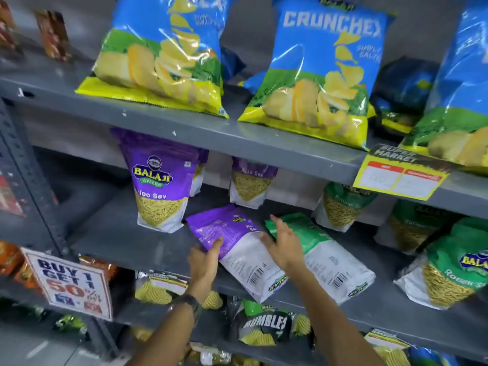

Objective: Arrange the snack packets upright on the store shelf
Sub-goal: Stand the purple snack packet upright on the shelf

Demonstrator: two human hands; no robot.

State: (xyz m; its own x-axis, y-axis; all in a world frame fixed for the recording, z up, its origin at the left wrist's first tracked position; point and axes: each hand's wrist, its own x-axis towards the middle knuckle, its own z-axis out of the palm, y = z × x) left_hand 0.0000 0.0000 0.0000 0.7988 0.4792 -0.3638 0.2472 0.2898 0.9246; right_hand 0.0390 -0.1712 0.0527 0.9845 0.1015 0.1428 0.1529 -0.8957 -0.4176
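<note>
on the middle grey shelf (126,233) a purple aloo sev packet (237,247) lies flat on its back, barcode end toward the shelf edge. the left hand (204,262) grips its left edge, thumb on top over the purple part, fingers hidden beneath. the right hand (286,247) is spread wide, fingers straight, over the gap between this packet and a green packet (330,260) lying flat just beside it; whether the palm touches either packet i cannot tell. behind them a purple aloo sev pouch (158,186) stands upright, thin yellow sev showing through its clear lower window, and a second upright purple pouch (250,183) stands further back. to the right, green ratlami sev pouches (454,270) stand upright, the same yellow strands visible inside. on the shelf above, blue crunchex chip bags (317,75) lean back. a buy 1 get 1 sign (70,283) hangs at the lower left
</note>
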